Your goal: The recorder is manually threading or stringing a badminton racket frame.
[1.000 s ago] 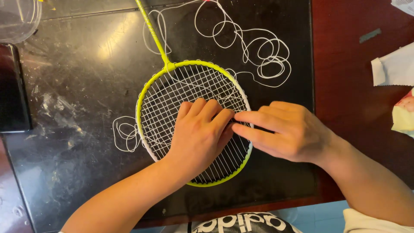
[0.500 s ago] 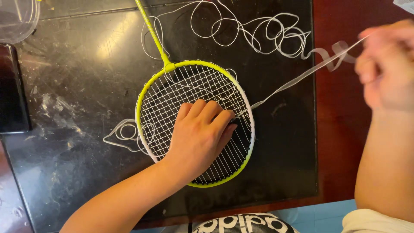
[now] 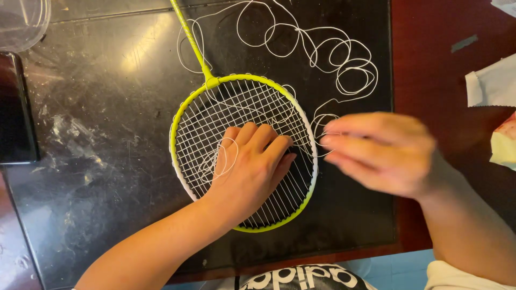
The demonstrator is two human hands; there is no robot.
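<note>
Beside racket, loose string coils, paper scraps

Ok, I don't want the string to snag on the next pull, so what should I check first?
1. Racket flat on the table: ok.
2. Left hand pressing on the strung face: ok.
3. Right hand gripping the string: cannot tell, it is blurred.
4. Loose string free of tangles: not ok, it lies in many overlapping coils above the head.
5. A loop lies over the left hand's fingers: not ok, may catch.
6. Phone away from the string: ok.
</note>
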